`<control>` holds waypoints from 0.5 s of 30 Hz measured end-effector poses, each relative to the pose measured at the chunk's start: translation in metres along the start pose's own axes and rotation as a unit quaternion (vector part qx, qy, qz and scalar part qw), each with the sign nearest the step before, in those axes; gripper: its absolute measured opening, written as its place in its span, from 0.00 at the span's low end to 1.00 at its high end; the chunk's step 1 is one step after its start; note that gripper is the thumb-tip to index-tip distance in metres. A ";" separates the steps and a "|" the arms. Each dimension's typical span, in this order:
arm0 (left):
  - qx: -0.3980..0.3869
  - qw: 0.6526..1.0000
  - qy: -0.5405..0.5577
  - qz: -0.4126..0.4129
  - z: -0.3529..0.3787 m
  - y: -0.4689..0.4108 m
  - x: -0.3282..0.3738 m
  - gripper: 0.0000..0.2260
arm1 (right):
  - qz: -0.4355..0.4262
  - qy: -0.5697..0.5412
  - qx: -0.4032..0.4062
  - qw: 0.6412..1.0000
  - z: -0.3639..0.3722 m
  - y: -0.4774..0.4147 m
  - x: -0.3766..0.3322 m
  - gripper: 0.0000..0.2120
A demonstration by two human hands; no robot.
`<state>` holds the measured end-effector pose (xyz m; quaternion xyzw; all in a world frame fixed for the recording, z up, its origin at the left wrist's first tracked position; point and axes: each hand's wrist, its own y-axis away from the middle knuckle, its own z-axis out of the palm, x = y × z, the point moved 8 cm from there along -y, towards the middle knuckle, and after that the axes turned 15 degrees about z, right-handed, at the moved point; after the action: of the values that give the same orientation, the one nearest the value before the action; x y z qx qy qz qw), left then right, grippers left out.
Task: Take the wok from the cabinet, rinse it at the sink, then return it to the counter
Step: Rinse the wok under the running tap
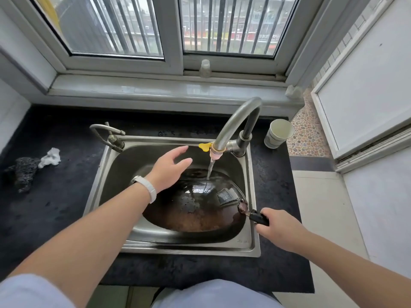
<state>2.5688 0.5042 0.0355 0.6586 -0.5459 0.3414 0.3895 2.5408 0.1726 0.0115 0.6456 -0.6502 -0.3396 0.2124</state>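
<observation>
A dark, rust-stained wok [195, 205] lies in the steel sink [251, 247], its bowl wet and shiny. Water runs from the curved grey faucet [235, 121] into the wok's far side. My right hand [279, 227] is closed around the wok's black handle [258, 217] at the sink's right rim. My left hand [169, 167] hovers open above the wok's left rim, fingers spread toward the stream, a white band on its wrist. A yellow lever [204, 146] sits beside the spout.
The sink is set in a dark counter [55, 207]. A paper cup [278, 133] stands right of the faucet. A white crumpled tissue [50, 157] and a black scrubber [23, 172] lie at left. A small second tap [109, 134] stands at the sink's back left.
</observation>
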 end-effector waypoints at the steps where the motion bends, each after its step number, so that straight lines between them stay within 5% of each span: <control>1: -0.010 1.000 -0.002 0.005 0.004 -0.007 0.006 0.25 | -0.003 0.002 0.001 1.000 -0.001 0.000 0.000 0.08; 6: -0.073 0.997 -0.003 -0.003 0.026 -0.038 0.027 0.20 | -0.005 0.007 0.006 1.000 -0.007 -0.002 0.000 0.09; 9: -0.096 0.995 -0.035 0.004 0.037 -0.050 0.036 0.03 | -0.005 0.009 0.004 1.000 -0.009 -0.002 0.000 0.10; 12: -0.120 0.991 -0.047 0.024 0.052 -0.055 0.051 0.12 | -0.006 0.008 0.004 1.000 -0.011 -0.001 0.002 0.09; 15: -0.146 0.987 -0.060 0.030 0.061 -0.059 0.056 0.03 | -0.004 0.004 -0.002 1.000 -0.008 -0.002 0.005 0.09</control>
<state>2.6385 0.4304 0.0480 0.5975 -0.6315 0.2294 0.4376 2.5469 0.1663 0.0147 0.6491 -0.6461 -0.3391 0.2151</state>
